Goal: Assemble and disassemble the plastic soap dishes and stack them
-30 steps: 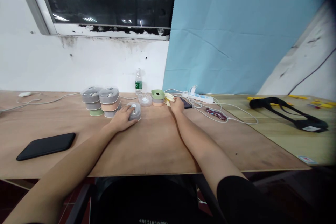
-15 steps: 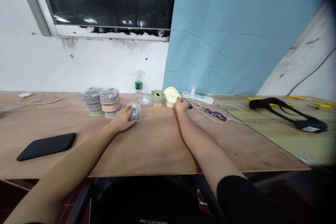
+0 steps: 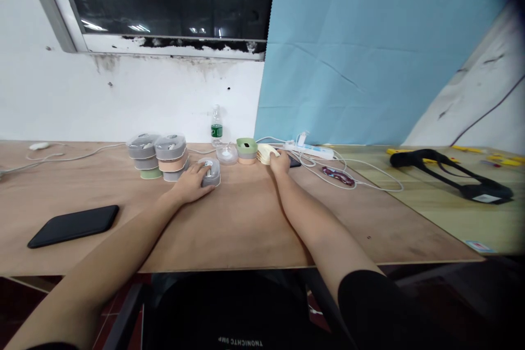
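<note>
My left hand (image 3: 192,182) is closed around a small grey container (image 3: 211,174) with a clear lid, its fingers over the top and the thumb along the near side. My right hand (image 3: 280,162) pinches a cream-coloured lid (image 3: 267,151) at its right edge. That lid lies tilted over a low stack of similar cream pieces, partly covered by my fingers. Left of the stack stands a green container (image 3: 246,146) on a pinkish base. A round clear lid (image 3: 227,154) rests between it and the grey container.
Two stacks of lidded containers (image 3: 144,156) stand at the left. Behind are a water bottle (image 3: 216,127) and a white power strip (image 3: 309,150) with looped cables. A black phone-like slab (image 3: 74,225) lies front left; a black headset-like frame (image 3: 451,178) lies right.
The cream lid in my right hand has tipped down and moved lower, so its face shows less. My right hand has shifted slightly left. My left hand stays on the grey container.
</note>
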The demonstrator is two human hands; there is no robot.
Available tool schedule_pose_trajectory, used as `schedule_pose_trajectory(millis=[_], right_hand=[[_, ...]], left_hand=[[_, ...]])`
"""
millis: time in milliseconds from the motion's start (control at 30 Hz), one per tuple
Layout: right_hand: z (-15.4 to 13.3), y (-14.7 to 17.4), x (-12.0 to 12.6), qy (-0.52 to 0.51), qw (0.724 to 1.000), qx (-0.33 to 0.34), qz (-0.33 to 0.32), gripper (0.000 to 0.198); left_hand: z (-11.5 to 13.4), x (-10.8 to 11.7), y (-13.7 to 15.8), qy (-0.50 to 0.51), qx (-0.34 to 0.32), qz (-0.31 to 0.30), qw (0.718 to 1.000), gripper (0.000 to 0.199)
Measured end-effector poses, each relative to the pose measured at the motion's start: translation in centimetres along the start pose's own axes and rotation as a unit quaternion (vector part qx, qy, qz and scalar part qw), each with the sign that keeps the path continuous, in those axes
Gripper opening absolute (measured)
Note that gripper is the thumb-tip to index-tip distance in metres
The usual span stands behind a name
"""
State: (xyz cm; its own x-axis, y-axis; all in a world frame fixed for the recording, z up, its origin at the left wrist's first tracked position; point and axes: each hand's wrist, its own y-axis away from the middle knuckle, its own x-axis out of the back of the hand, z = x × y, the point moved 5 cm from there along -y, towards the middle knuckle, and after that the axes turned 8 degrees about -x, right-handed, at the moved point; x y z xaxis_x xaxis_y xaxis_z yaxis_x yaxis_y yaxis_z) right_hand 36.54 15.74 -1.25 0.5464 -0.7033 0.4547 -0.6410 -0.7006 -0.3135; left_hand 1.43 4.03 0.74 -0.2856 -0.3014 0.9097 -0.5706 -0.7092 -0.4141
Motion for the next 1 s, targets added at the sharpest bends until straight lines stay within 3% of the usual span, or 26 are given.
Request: schedule_pose_trajectory(millis=[133, 300, 467, 600, 733, 900, 1000], right_hand=[[-2.0, 1.5, 1.0, -0.008, 0.995, 0.083, 0.050, 0.034], [-5.3, 4.6, 0.5, -0.001, 0.968, 0.250, 0.023, 0.038], [-8.2, 10.0, -1.5, 0.016, 0.895, 0.442, -0.062, 0.035], [-9.9, 14.4, -2.5, 0.021, 0.829, 0.546, -0.121, 0.033], [-11.0, 16.9, -2.2, 0.004, 0.790, 0.594, -0.151, 0.031], [-11.9, 18.8, -1.9, -0.017, 0.788, 0.586, -0.188, 0.034], [-12.5, 20.4, -2.4, -0.028, 0.790, 0.580, -0.196, 0.040]], left_hand=[[0.1, 0.0, -0.1, 0.003, 0.013, 0.009, 1.000, 0.072], [0.1, 0.4, -0.3, 0.043, 0.009, 0.026, 0.999, 0.066], [0.2, 0.8, -0.3, 0.081, 0.029, 0.064, 0.994, 0.060], [0.0, 0.2, 0.0, 0.097, 0.071, 0.066, 0.991, 0.069], [-0.2, 0.5, 0.1, 0.120, 0.083, 0.105, 0.984, 0.064], [-0.2, 2.1, 0.3, 0.158, 0.112, 0.230, 0.954, 0.066], [0.6, 2.0, 0.2, 0.186, 0.105, 0.232, 0.949, 0.068]])
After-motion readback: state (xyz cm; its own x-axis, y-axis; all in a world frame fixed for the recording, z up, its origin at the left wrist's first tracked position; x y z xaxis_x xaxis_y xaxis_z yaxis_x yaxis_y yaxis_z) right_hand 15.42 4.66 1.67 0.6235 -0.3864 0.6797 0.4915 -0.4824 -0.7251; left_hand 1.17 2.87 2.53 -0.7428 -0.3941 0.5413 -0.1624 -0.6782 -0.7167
